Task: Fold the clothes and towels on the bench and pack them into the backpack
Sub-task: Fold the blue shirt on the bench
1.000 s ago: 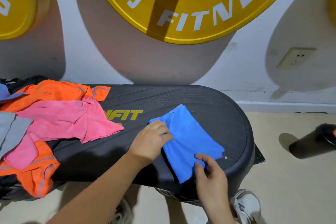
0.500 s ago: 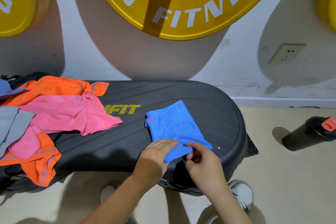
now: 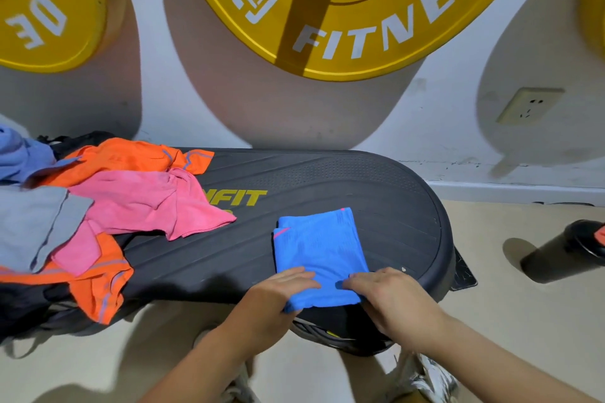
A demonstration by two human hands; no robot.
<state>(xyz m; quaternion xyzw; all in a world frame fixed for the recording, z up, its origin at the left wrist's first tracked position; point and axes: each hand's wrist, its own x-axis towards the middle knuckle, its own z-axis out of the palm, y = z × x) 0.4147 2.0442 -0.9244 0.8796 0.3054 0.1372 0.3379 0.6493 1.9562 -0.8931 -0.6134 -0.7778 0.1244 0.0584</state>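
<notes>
Against a white gym wall hung with big yellow weight plates [image 3: 353,3], the long black oval step bench [image 3: 327,180] has its right half bare except one folded blue cloth [image 3: 319,249] sitting at the near edge. Both hands lie flat and loose on it, left hand [image 3: 278,294] and right hand [image 3: 389,298], pressing without pinching. Unfolded stuff heaps on the left end: orange top [image 3: 127,157], pink towel [image 3: 140,203], grey cloth [image 3: 32,222], lilac cloth [image 3: 19,154]; one black bottle [image 3: 563,249] stands on the floor, well apart.
</notes>
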